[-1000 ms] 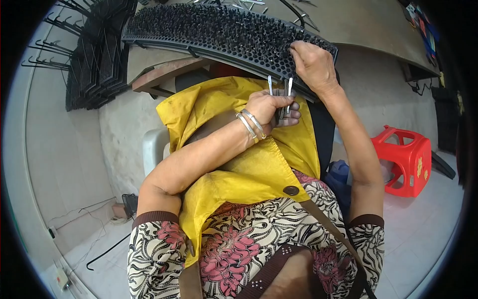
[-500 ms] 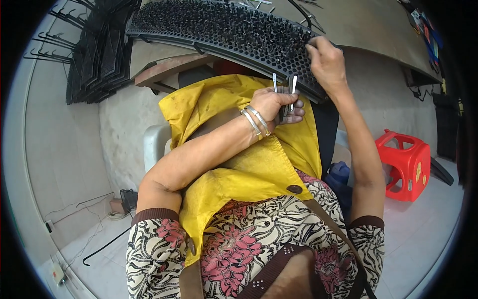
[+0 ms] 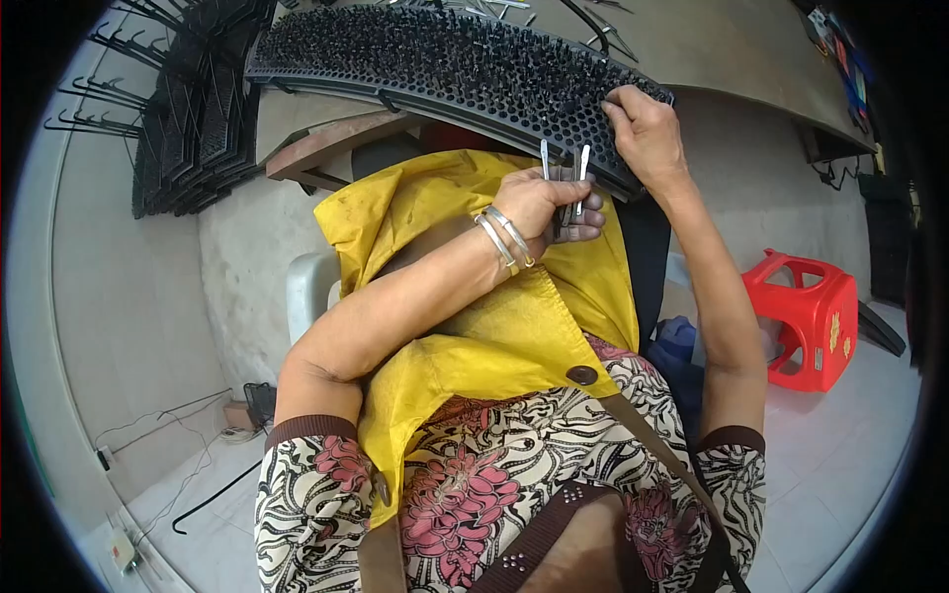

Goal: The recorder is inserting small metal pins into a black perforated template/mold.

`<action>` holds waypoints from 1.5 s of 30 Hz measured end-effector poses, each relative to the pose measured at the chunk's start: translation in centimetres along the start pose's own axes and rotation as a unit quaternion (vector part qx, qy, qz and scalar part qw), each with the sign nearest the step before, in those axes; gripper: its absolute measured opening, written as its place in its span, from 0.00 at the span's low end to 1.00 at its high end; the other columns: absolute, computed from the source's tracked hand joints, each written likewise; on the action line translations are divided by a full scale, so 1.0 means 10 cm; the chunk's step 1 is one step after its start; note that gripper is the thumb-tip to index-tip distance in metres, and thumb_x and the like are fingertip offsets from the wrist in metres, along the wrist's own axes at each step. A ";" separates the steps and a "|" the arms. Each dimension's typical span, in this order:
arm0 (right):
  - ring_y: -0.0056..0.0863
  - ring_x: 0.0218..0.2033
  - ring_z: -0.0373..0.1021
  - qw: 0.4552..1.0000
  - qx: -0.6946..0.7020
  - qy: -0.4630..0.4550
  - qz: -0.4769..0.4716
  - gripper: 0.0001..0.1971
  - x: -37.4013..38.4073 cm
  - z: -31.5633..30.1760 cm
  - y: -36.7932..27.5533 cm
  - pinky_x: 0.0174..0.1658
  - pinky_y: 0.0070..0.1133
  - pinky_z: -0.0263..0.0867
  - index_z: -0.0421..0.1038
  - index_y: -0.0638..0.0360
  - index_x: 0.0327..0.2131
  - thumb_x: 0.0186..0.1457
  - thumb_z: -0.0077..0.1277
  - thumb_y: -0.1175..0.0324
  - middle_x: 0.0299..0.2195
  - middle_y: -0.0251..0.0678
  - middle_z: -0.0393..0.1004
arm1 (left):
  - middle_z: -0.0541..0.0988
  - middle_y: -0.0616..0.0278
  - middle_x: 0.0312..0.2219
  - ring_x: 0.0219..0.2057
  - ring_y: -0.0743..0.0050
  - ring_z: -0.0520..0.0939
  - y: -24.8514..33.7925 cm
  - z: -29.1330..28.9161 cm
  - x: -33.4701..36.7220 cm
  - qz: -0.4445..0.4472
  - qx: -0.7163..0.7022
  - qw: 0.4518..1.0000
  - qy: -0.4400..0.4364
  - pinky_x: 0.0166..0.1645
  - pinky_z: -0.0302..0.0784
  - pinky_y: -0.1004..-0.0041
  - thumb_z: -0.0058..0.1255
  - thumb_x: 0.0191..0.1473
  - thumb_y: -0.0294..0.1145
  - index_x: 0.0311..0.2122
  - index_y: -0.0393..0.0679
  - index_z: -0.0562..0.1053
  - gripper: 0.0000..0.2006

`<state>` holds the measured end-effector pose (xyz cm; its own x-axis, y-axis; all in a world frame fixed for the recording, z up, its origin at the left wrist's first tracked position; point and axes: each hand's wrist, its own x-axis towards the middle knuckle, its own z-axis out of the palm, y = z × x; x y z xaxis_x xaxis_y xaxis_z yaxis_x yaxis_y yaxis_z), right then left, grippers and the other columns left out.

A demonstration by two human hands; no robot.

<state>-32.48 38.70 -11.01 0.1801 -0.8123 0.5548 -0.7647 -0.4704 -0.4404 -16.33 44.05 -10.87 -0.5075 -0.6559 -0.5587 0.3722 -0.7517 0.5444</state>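
My left hand (image 3: 539,210) is closed around several slim metal strips (image 3: 583,170), silvery and dark, that stick up between thumb and fingers. It sits just in front of a long black perforated rack (image 3: 554,128). Small dark upright pieces (image 3: 425,54) crowd most of that rack, while open holes show along its front strip and right end. At the right end my right hand (image 3: 649,138) is pinched, thumb and finger together over the rack. Whatever lies between those fingertips is too small or hidden to make out.
The rack rests on a worktable (image 3: 732,69) with loose metal pieces (image 3: 613,40) behind it. Dark racks with hooked rods (image 3: 198,109) are stacked at the left. A red plastic stool (image 3: 816,321) stands on the floor at right. A yellow apron (image 3: 474,316) covers my lap.
My right hand has shifted slightly down at the rack's right end, its fingers still pinched. My left hand keeps its hold on the metal strips, nearly unmoved.
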 end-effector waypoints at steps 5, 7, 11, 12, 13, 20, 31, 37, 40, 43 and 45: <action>0.34 0.19 0.67 0.999 -0.035 -0.006 -0.005 0.04 0.04 0.02 0.00 0.24 0.23 0.61 0.68 0.64 0.25 0.44 0.47 0.74 0.17 0.44 0.67 | 0.73 0.58 0.24 0.25 0.68 0.76 0.00 0.02 0.01 -0.006 0.009 1.000 -0.004 0.30 0.74 0.72 0.43 0.49 0.26 0.34 0.35 0.67 0.07; 0.27 0.17 0.65 0.999 0.025 0.004 0.048 0.04 0.03 -0.03 0.02 0.21 0.20 0.60 0.68 0.64 0.26 0.45 0.48 0.73 0.16 0.40 0.67 | 0.73 0.56 0.23 0.22 0.67 0.76 -0.02 0.03 0.02 -0.005 -0.006 1.000 -0.004 0.28 0.75 0.71 0.44 0.48 0.24 0.32 0.35 0.67 0.05; 0.09 0.14 0.59 0.933 0.231 -0.054 0.270 0.05 -0.06 -0.23 -0.20 0.16 0.11 0.54 0.69 0.66 0.26 0.45 0.49 0.73 0.14 0.28 0.66 | 0.73 0.56 0.21 0.20 0.66 0.77 0.00 0.05 0.00 0.000 -0.018 1.000 -0.005 0.25 0.76 0.70 0.43 0.48 0.23 0.30 0.35 0.67 0.04; 0.09 0.14 0.59 0.933 0.233 -0.056 0.269 0.05 -0.12 -0.24 -0.27 0.16 0.11 0.54 0.69 0.66 0.26 0.45 0.49 0.73 0.14 0.28 0.66 | 0.73 0.56 0.21 0.20 0.66 0.77 0.02 0.05 -0.01 0.002 -0.019 1.000 -0.003 0.25 0.76 0.70 0.43 0.48 0.23 0.30 0.35 0.67 0.04; 0.09 0.13 0.58 0.914 0.277 -0.101 0.281 0.04 -0.18 -0.28 -0.32 0.16 0.10 0.53 0.69 0.66 0.25 0.45 0.50 0.75 0.14 0.27 0.66 | 0.73 0.56 0.21 0.20 0.66 0.77 0.03 0.07 -0.02 0.010 -0.004 1.000 -0.017 0.25 0.76 0.71 0.42 0.48 0.23 0.30 0.35 0.67 0.04; 0.10 0.13 0.58 0.855 0.373 -0.069 0.353 0.04 -0.30 -0.40 -0.32 0.15 0.09 0.52 0.68 0.67 0.26 0.42 0.51 0.79 0.14 0.27 0.66 | 0.74 0.55 0.22 0.20 0.67 0.77 0.02 0.14 0.01 0.011 0.006 0.998 -0.055 0.24 0.76 0.71 0.41 0.49 0.25 0.31 0.34 0.68 0.05; 0.07 0.18 0.59 0.958 0.127 0.205 0.155 0.05 -0.05 -0.28 0.07 0.20 0.08 0.55 0.69 0.67 0.27 0.44 0.52 0.76 0.19 0.27 0.67 | 0.73 0.49 0.26 0.26 0.58 0.77 -0.03 0.14 0.02 0.004 -0.049 0.998 0.028 0.30 0.76 0.65 0.36 0.49 0.22 0.33 0.31 0.63 0.07; 0.39 0.23 0.65 0.988 -0.026 0.120 -0.092 0.05 0.00 -0.11 0.15 0.27 0.22 0.62 0.68 0.65 0.26 0.41 0.48 0.79 0.22 0.42 0.68 | 0.73 0.55 0.26 0.26 0.62 0.77 -0.03 0.13 -0.01 -0.006 -0.008 1.000 0.021 0.30 0.76 0.66 0.38 0.49 0.23 0.33 0.36 0.66 0.06; 0.39 0.26 0.65 0.980 -0.179 0.001 -0.081 0.04 -0.06 -0.10 0.09 0.28 0.23 0.62 0.68 0.64 0.26 0.42 0.47 0.78 0.23 0.42 0.68 | 0.74 0.57 0.25 0.26 0.64 0.77 -0.02 0.12 -0.04 -0.010 0.004 1.000 0.015 0.29 0.76 0.67 0.39 0.50 0.24 0.33 0.38 0.67 0.06; 0.28 0.22 0.67 1.000 -0.026 -0.008 0.013 0.06 -0.15 -0.19 -0.07 0.25 0.19 0.62 0.69 0.64 0.28 0.42 0.49 0.76 0.21 0.38 0.69 | 0.73 0.57 0.24 0.26 0.64 0.77 -0.02 0.11 -0.03 -0.022 -0.007 1.000 -0.019 0.29 0.76 0.67 0.40 0.50 0.25 0.33 0.37 0.67 0.06; 0.13 0.19 0.64 0.947 0.234 -0.093 0.200 0.08 -0.21 -0.28 -0.23 0.21 0.12 0.59 0.70 0.66 0.30 0.42 0.51 0.76 0.18 0.30 0.70 | 0.74 0.57 0.24 0.25 0.65 0.77 0.00 0.12 -0.06 -0.016 -0.001 0.999 -0.032 0.28 0.76 0.67 0.39 0.50 0.25 0.33 0.37 0.67 0.06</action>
<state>-32.79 42.44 -9.20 0.0722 -0.9840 0.1629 -0.4447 -0.1779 -0.8778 -16.94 44.51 -9.81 -0.5676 -0.6266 -0.5341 0.3566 -0.7718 0.5264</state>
